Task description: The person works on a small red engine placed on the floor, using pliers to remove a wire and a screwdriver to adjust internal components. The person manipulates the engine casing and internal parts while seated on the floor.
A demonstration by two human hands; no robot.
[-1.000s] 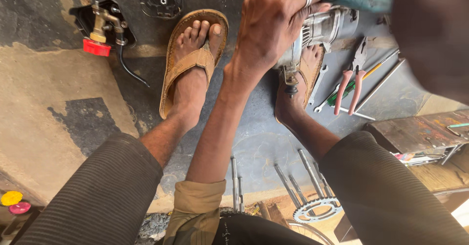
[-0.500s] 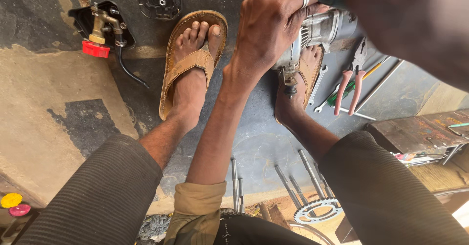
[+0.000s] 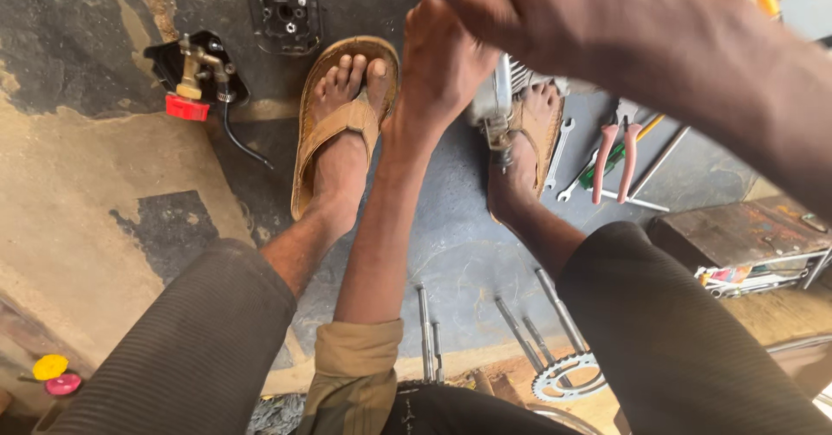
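I am pressing my left hand on the finned grey metal engine part between my sandalled feet on the floor; its grip is hidden. My right hand is sweeping past, open and blurred. Red-handled pliers and spanners are lying unused beside it.

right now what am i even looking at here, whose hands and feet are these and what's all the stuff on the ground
This is a single view from a camera worn on a person's head, looking down at their own legs and hands. The person sits with both feet in brown sandals on a dark, stained floor. The left hand reaches down to a silver engine part pinned by the right foot. The right hand sweeps across close to the lens, blurred, so what it holds cannot be told. Around them lie red-handled pliers, wrenches, long metal rods, a sprocket, a black part with a brass valve and a black square housing.
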